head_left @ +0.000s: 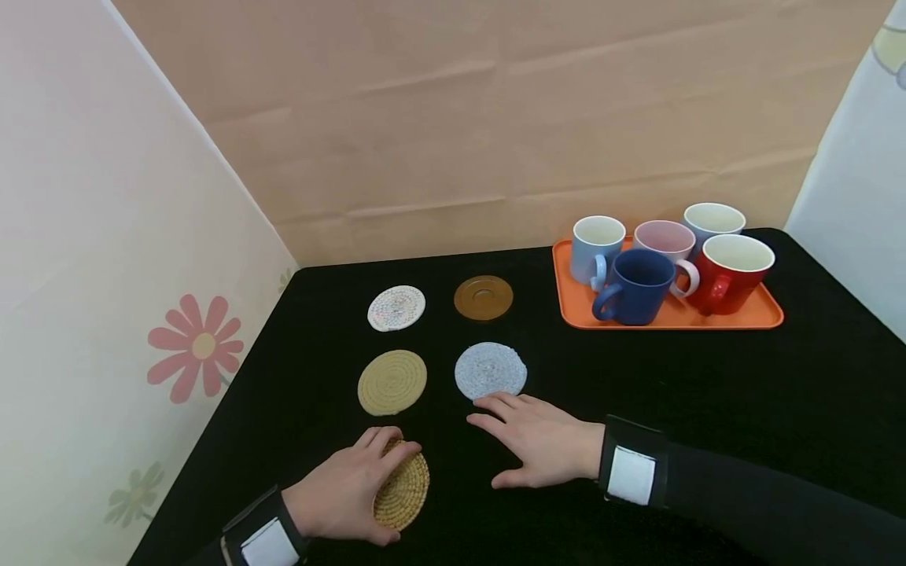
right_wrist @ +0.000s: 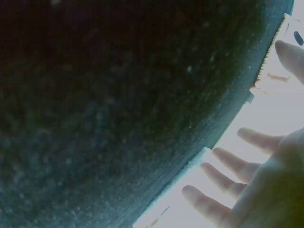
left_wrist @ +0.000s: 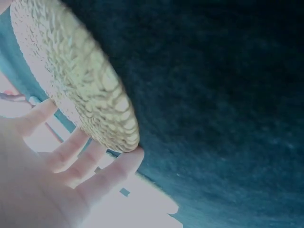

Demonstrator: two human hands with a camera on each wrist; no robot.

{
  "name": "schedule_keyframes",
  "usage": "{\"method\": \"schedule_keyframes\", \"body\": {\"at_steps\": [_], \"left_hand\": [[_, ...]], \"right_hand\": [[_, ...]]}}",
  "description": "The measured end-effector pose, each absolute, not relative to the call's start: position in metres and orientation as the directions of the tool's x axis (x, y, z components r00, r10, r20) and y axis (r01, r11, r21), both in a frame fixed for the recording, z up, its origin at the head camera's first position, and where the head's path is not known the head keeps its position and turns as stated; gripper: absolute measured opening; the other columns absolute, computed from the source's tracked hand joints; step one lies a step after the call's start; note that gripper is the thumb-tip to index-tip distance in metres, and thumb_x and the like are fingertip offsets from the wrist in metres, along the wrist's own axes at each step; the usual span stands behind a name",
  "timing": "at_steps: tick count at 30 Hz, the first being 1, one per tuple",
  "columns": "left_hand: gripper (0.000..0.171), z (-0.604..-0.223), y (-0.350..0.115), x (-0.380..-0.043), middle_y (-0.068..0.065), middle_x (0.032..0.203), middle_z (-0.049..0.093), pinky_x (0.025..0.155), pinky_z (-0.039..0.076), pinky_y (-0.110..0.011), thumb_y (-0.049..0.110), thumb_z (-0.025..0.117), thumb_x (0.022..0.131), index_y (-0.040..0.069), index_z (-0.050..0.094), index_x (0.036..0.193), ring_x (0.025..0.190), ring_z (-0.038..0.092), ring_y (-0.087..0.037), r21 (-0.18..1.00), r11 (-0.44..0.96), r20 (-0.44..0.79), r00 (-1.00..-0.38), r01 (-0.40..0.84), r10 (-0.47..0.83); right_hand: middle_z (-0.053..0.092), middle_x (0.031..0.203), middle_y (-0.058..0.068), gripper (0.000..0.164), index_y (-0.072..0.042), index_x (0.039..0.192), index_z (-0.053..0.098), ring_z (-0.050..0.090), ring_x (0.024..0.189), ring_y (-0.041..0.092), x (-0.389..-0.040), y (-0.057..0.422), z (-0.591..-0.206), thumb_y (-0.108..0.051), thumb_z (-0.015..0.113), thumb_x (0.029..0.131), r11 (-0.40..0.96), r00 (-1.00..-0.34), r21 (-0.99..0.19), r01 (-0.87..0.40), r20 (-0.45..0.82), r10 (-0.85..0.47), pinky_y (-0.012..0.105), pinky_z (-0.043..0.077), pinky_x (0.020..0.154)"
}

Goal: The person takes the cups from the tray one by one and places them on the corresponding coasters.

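Observation:
My left hand [head_left: 347, 489] grips a round woven straw coaster [head_left: 408, 491] by its edges at the near left, thumb low and fingers along the far side. In the left wrist view the straw coaster [left_wrist: 80, 80] is tilted, with fingertips [left_wrist: 135, 154] at its rim. My right hand [head_left: 541, 442] is spread with nothing in it, palm down over the black cloth; its fingertips reach the near rim of a pale blue coaster [head_left: 491, 368] in the head view. Beyond the straw coaster lies a yellow-beige spiral coaster [head_left: 392, 382].
Farther back lie a white speckled coaster [head_left: 396, 307] and a brown coaster [head_left: 484, 298]. At the back right, an orange tray [head_left: 576, 308] bears several mugs, among them a dark blue mug [head_left: 640, 287] and a red mug [head_left: 736, 275]. A flowered panel [head_left: 177, 196] borders the table's left side.

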State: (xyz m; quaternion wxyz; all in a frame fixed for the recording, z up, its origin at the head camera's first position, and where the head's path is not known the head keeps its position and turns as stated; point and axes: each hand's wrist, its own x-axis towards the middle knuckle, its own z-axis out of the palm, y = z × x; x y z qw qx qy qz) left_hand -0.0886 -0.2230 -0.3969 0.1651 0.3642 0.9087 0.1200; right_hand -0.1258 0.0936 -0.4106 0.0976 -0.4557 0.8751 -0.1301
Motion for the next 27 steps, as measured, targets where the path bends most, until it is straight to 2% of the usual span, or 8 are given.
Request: {"method": "schedule_keyframes", "body": {"at_steps": [8,27], "left_hand": [[0.091,-0.398,-0.233,-0.085,-0.003,0.132,0.039,0.079,0.052,-0.029,0.053,0.083,0.067,0.018,0.043,0.141,0.112,0.041,-0.020,0.342,0.716,-0.209,-0.693,0.609,0.689],[0.092,-0.396,-0.241,-0.085,-0.002,0.133,0.036,0.080,0.052,-0.030,0.052,0.083,0.067,0.020,0.041,0.142,0.113,0.041,-0.020,0.357,0.732,-0.213,-0.713,0.580,0.668]], "right_hand": [[0.034,0.152,0.008,0.078,-0.018,0.147,0.040,0.036,0.136,0.026,-0.126,0.094,-0.410,-0.061,0.061,0.086,0.565,-0.575,-0.339,-0.752,-0.080,-0.814,0.047,0.036,0.105],[0.033,0.152,0.009,0.079,-0.018,0.147,0.039,0.036,0.136,0.026,-0.131,0.100,-0.405,-0.061,0.062,0.085,0.592,-0.606,-0.328,-0.736,-0.071,-0.792,0.047,0.037,0.104]]}}
